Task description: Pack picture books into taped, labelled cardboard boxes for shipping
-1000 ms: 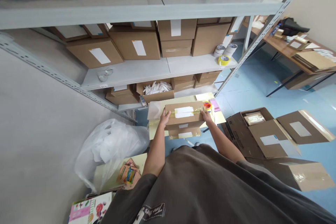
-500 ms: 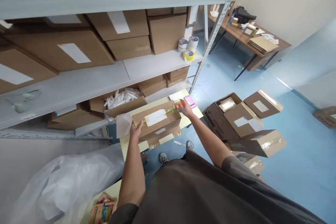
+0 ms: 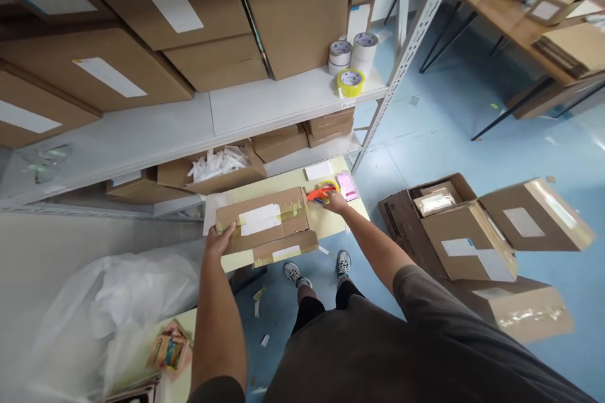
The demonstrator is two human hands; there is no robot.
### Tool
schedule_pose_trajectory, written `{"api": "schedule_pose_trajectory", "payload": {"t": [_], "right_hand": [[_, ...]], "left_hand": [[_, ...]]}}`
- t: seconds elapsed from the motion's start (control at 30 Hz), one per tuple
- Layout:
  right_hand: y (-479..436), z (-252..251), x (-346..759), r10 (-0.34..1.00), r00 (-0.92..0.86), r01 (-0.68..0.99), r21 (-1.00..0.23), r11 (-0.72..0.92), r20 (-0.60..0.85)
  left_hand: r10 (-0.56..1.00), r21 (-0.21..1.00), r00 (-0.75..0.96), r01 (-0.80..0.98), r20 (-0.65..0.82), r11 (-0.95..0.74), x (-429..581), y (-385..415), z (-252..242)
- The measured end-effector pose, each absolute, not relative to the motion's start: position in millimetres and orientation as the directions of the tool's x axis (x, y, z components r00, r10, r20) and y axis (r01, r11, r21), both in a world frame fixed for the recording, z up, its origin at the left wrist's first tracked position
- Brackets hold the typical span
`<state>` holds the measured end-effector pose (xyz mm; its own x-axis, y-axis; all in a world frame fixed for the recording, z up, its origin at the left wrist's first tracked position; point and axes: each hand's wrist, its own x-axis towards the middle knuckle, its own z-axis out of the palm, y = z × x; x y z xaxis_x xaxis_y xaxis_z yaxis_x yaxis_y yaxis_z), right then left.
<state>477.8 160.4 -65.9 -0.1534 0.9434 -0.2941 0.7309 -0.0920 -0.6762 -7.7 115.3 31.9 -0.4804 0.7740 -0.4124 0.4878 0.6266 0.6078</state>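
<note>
A taped cardboard box (image 3: 295, 217) with a white label lies lengthwise on the pale yellow table (image 3: 333, 223). My left hand (image 3: 220, 240) grips its near left corner, thumb on top and fingers down the side. Just beyond the box's right end, my right hand (image 3: 335, 203) is closed on an orange tape dispenser (image 3: 320, 193) with a yellowish roll; the fingers partly hide it. Beside that hand lies a pink-screened phone (image 3: 347, 186). A second, labelled cardboard box (image 3: 265, 257) shows below the near edge of the first.
Shelving (image 3: 170, 119) behind the table holds cartons, white tape rolls (image 3: 365, 50) and a yellow tape roll (image 3: 350, 82). Several boxes (image 3: 467, 242) are piled on the floor at right. Plastic wrap (image 3: 137, 302) bulges at left. Scraps (image 3: 258, 299) lie on the floor.
The view has tilted and come closer. My right hand, earlier at the orange dispenser, now grips it beside the box's right end. My left hand stays on the box's left end.
</note>
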Motion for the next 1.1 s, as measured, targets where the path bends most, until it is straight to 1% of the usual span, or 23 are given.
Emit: {"api": "schedule_pose_trajectory", "payload": {"t": [0.07,0.1,0.13,0.27,0.4,0.47,0.53,0.6,0.7,0.77,0.87,0.97,1.1], "right_hand": [[166,-78,469,0.881,-0.168,0.88,-0.47,-0.068,-0.442],[168,-82,465,0.859,-0.157,0.923,-0.381,-0.047,-0.487],[171,-85,461,0.852,-0.15,0.941,-0.338,-0.033,-0.501],[177,-82,455,0.852,-0.127,0.961,-0.277,-0.022,-0.508],[170,-60,463,0.871,-0.109,0.971,-0.239,-0.01,-0.479],[163,-44,470,0.901,-0.105,0.964,-0.267,-0.012,-0.421],[156,-26,474,0.945,-0.108,0.938,-0.347,-0.006,-0.309],[151,-8,476,0.975,-0.127,0.895,-0.446,0.034,-0.181],[145,20,470,0.983,-0.175,0.827,-0.551,0.112,-0.062],[140,39,463,0.98,-0.198,0.788,-0.593,0.164,0.008],[128,66,448,0.972,-0.198,0.758,-0.609,0.233,0.126],[113,91,426,0.966,-0.204,0.744,-0.616,0.259,0.16],[100,115,385,0.939,-0.322,0.669,-0.673,0.315,0.119]], "left_hand": [[0.746,0.54,-0.542,0.523,-0.387,0.659,-4,113,32],[0.737,0.518,-0.557,0.531,-0.383,0.67,-1,111,33],[0.732,0.507,-0.563,0.534,-0.384,0.677,0,109,33],[0.725,0.503,-0.564,0.527,-0.396,0.685,5,105,34],[0.748,0.534,-0.528,0.529,-0.401,0.659,6,107,34],[0.751,0.548,-0.525,0.52,-0.4,0.656,8,108,34],[0.745,0.557,-0.528,0.503,-0.407,0.661,11,108,36],[0.747,0.569,-0.523,0.493,-0.409,0.658,15,107,38],[0.766,0.587,-0.498,0.501,-0.406,0.636,22,105,44],[0.779,0.595,-0.482,0.509,-0.402,0.622,24,103,46],[0.784,0.6,-0.472,0.51,-0.404,0.616,26,101,46],[0.785,0.594,-0.464,0.517,-0.409,0.616,30,101,42],[0.802,0.599,-0.433,0.535,-0.411,0.596,46,101,36]]}}
